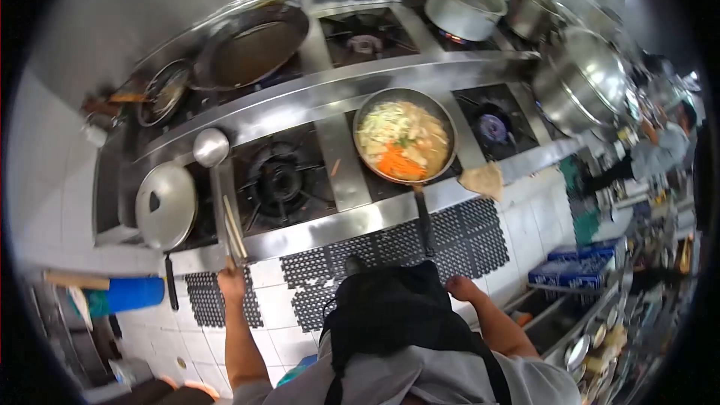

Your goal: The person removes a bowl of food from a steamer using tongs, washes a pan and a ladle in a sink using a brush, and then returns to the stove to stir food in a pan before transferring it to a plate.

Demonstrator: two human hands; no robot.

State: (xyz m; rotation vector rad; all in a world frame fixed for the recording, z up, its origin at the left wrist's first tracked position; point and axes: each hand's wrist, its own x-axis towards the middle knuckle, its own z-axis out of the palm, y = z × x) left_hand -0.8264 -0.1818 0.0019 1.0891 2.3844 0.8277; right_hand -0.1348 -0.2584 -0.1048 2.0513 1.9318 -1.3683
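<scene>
head view: ladle (212, 151) beyond left hand (232, 283)

mid burner (281, 180) open | pan (405, 141) rt, lid (166, 205) + ladle (211, 148) lt block

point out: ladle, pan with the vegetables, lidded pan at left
ladle (211, 147): head view, on the round bowl.
pan with the vegetables (403, 140): head view, on the food inside.
lidded pan (166, 205): head view, on the lid's dome.

Bright overhead light, lamp glare top right; sheen on steel stove (360, 214); strong fisheye bending, black vignette corners, edges soft.
</scene>
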